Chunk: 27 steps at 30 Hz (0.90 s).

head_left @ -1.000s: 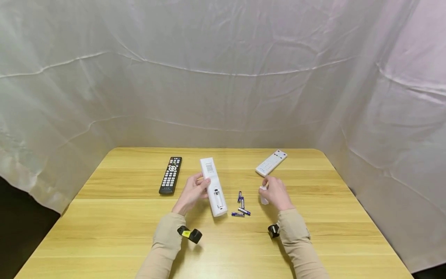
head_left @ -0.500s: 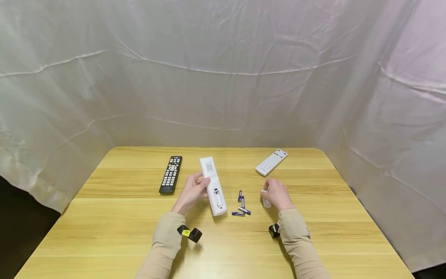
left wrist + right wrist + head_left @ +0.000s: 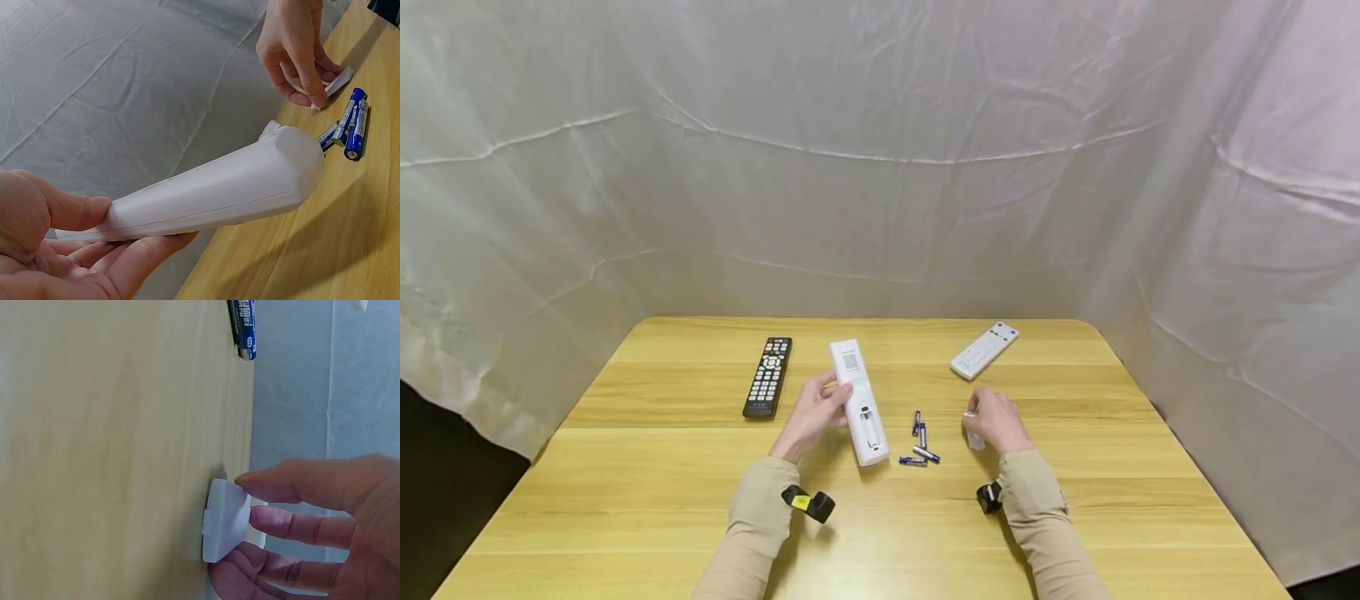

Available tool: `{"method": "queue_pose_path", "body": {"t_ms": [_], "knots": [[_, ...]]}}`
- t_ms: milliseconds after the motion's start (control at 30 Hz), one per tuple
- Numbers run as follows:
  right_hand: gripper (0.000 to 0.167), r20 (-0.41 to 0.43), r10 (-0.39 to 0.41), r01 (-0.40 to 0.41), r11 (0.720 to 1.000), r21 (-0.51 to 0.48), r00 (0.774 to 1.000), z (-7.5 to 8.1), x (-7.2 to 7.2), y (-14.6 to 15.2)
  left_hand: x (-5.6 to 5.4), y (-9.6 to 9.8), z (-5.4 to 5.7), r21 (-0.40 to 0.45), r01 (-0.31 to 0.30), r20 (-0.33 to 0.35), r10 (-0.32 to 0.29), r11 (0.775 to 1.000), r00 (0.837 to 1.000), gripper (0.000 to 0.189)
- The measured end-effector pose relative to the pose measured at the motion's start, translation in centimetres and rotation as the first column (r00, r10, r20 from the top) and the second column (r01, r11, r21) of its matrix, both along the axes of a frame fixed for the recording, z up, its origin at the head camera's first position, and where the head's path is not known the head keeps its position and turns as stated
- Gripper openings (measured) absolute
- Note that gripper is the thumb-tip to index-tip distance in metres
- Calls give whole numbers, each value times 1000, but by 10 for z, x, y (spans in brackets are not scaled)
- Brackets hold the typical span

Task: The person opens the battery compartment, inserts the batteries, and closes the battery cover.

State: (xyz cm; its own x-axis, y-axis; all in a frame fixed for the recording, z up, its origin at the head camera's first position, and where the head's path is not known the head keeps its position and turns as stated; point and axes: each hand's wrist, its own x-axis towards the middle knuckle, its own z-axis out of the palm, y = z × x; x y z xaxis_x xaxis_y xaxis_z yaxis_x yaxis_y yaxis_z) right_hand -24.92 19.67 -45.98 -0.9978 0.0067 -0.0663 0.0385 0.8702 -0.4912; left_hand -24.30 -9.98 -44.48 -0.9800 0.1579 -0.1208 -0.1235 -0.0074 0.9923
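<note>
In the head view my left hand [image 3: 811, 415] grips a white remote control [image 3: 859, 398] by its side, thumb on top. Its back faces up, and the uncovered battery compartment [image 3: 871, 428] sits at the near end. The left wrist view shows the remote raised over the table, fingers under it. To the right, my right hand [image 3: 997, 420] pinches a small white battery cover [image 3: 226, 520] between thumb and fingers, low at the tabletop. Several blue and silver batteries [image 3: 922, 435] lie on the wood between the two hands.
A black remote control [image 3: 767, 377] lies left of my left hand. Another white remote [image 3: 984, 350], buttons up, is beyond my right hand. The wooden table [image 3: 880, 542] has grey-white cloth [image 3: 880, 208] hanging behind it and at both sides.
My right hand has moved the battery cover slightly nearer to me and to the right, down toward the tabletop. The left hand and its remote have stayed in place.
</note>
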Motion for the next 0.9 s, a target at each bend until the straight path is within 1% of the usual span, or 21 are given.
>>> {"method": "queue_pose_path", "body": {"t_ms": [100, 300, 433, 633, 767, 900], "knots": [[14, 7, -3, 3, 1000, -1, 1000, 0, 0, 1, 0, 0, 0, 4, -1, 4, 1, 1000, 1000, 47], [13, -13, 13, -13, 1000, 23, 1000, -1, -1, 2, 0, -1, 1, -3, 5, -2, -5, 1000, 1000, 47], [13, -2, 8, -8, 1000, 19, 1000, 0, -1, 2, 1, -1, 1, -7, 9, -5, -9, 1000, 1000, 47], [14, 13, 4, -4, 1000, 3, 1000, 0, 1, 2, 1, -1, 1, 9, 8, 0, -8, 1000, 1000, 47], [18, 14, 3, -3, 1000, -17, 1000, 0, 1, 3, 1, 0, 1, 20, 14, 0, -14, 1000, 1000, 48], [27, -23, 3, -4, 999, -33, 1000, 1, 1, 4, 1, 0, 1, 21, 16, -3, -16, 1000, 1000, 48]]}}
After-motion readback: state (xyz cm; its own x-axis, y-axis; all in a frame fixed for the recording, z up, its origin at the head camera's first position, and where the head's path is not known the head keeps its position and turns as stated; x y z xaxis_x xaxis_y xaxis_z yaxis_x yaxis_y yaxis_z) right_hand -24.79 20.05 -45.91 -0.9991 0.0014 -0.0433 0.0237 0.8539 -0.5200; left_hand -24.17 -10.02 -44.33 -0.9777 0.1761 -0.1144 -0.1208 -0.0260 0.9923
